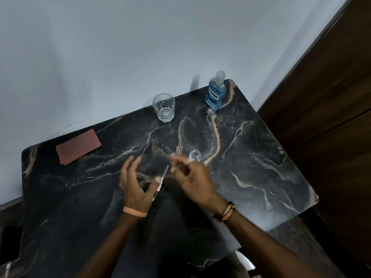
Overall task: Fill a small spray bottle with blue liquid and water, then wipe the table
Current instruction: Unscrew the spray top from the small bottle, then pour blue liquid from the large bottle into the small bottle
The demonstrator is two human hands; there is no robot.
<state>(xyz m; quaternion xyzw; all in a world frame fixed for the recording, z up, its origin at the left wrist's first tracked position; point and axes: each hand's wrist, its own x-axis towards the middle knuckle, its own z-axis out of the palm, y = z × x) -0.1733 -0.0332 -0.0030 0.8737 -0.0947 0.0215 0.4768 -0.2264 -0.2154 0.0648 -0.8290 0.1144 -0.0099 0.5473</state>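
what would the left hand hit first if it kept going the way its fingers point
Probably only the wall: the left hand points over bare table, passing left of the glass. Depth is unclear.

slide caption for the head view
Left hand and right hand over a marble table with a water glass, blue bottle and folded cloth.

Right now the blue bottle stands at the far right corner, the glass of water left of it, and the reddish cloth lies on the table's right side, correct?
No. The head view shows the reddish cloth on the left side of the table; the blue bottle and the glass of water stand as stated.
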